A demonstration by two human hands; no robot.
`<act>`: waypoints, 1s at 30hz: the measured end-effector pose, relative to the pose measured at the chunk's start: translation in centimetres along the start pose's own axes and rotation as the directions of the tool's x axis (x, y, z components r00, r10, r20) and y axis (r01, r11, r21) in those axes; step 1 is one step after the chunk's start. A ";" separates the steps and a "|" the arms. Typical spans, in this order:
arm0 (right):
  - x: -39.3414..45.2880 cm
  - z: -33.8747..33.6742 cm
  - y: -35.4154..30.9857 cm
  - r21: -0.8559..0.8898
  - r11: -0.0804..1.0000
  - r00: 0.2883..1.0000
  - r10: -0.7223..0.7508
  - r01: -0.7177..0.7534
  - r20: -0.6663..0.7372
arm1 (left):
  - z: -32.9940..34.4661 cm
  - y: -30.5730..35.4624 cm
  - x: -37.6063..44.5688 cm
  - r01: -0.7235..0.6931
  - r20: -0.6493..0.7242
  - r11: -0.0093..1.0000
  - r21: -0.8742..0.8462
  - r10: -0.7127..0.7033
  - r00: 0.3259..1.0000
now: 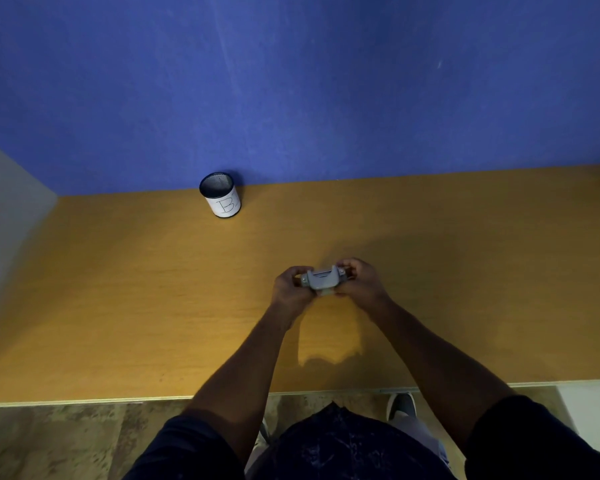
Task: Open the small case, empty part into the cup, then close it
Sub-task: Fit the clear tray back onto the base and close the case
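Note:
A small grey case (323, 279) is held just above the wooden table (118, 299), near its middle. My left hand (290, 285) grips the case's left end and my right hand (359, 280) grips its right end. Small latches show at both ends of the case. Whether its lid is open I cannot tell. The cup (220, 195), a dark mesh cylinder with a white label marked "B", stands upright at the table's far edge, well to the left of both hands and apart from them.
A blue wall (291, 81) rises right behind the table's back edge. A grey side panel (4, 216) bounds the left. The table's near edge runs in front of my body, with floor and my shoes below.

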State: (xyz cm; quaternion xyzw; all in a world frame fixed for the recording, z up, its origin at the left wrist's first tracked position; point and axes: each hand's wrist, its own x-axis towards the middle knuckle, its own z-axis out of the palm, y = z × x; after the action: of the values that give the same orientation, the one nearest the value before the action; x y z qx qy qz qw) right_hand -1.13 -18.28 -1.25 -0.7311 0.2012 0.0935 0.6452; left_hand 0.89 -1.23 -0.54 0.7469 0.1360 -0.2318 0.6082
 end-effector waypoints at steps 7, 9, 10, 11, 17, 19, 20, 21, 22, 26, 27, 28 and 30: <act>0.2 -1.2 -0.2 0.079 0.997 0.991 0.014 -0.025 0.136 | -0.8 0.0 1.0 -0.048 -0.034 0.998 0.047 0.049 0.998; 0.3 -1.3 0.0 0.143 0.989 0.992 0.020 -0.038 0.123 | -0.8 0.0 1.2 -0.069 -0.033 0.995 0.070 0.072 0.997; 0.4 -1.3 0.1 0.133 0.991 0.993 0.017 -0.033 0.116 | -0.7 0.0 1.3 -0.085 -0.042 0.993 0.078 0.088 0.995; 0.5 -1.2 0.2 0.100 0.995 0.994 0.009 -0.020 0.112 | -0.6 0.0 1.4 -0.101 -0.058 0.991 0.085 0.106 0.993; 1.1 -1.3 0.6 -0.135 0.983 0.988 -0.107 0.121 0.107 | -0.6 -0.1 2.0 -0.136 -0.125 0.982 0.134 0.153 0.980; 1.3 -1.2 0.6 -0.183 0.973 0.987 -0.127 0.143 0.098 | -0.6 -0.1 2.0 -0.131 -0.128 0.981 0.142 0.150 0.980; 1.4 -1.1 0.6 -0.194 0.970 0.987 -0.129 0.145 0.092 | -0.6 -0.2 2.0 -0.131 -0.129 0.980 0.148 0.151 0.980; 1.5 -1.1 0.6 -0.216 0.964 0.987 -0.136 0.153 0.091 | -0.7 -0.2 2.0 -0.132 -0.129 0.978 0.160 0.154 0.980; 1.6 -1.1 0.6 -0.256 0.952 0.984 -0.149 0.169 0.097 | -0.8 -0.3 2.0 -0.137 -0.127 0.974 0.178 0.161 0.979; 1.7 -1.2 0.7 -0.494 0.838 0.971 -0.177 0.234 0.160 | -1.1 -1.0 2.0 -0.183 -0.081 0.924 0.335 0.221 0.972; 1.6 -1.2 0.8 -0.517 0.825 0.972 -0.166 0.230 0.168 | -1.0 -1.2 1.9 -0.183 -0.071 0.909 0.375 0.225 0.972; 1.6 -1.2 1.0 -0.544 0.808 0.972 -0.159 0.228 0.172 | -0.9 -1.4 1.8 -0.182 -0.059 0.894 0.410 0.226 0.972; 1.4 -1.1 1.3 -0.597 0.766 0.970 -0.160 0.239 0.184 | -0.8 -1.8 1.7 -0.197 -0.024 0.853 0.483 0.238 0.971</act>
State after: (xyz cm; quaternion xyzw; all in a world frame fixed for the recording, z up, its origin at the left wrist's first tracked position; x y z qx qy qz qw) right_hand -0.52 -19.76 -2.85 -0.9110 0.0408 0.1294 0.3894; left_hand 1.66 -0.22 -2.81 0.8930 0.0146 -0.1568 0.4217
